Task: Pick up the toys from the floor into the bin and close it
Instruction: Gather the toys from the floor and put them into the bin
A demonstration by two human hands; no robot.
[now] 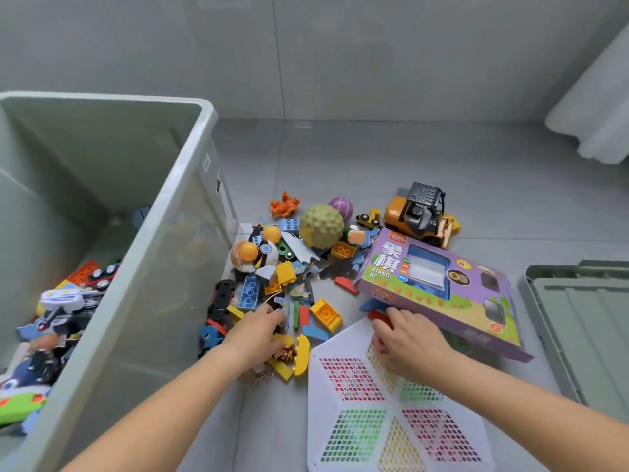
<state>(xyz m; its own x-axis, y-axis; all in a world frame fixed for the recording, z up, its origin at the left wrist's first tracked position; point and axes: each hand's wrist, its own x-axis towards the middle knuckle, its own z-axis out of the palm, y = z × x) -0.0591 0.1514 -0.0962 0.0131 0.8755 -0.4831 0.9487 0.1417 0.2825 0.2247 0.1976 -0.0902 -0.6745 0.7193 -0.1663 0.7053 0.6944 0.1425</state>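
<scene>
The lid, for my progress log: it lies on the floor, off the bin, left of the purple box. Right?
Wrong side: in the head view the lid lies on the floor, off the bin, right of the purple box.

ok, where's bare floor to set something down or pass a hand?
Free: the floor between the toy pile and the wall, and right of the forklift. Also the strip between the bin and the white mesh board. Crowded: bin wall to purple box, where the left hand reaches and the right hand pinches a red block. Narrow gap between box and lid.
</scene>
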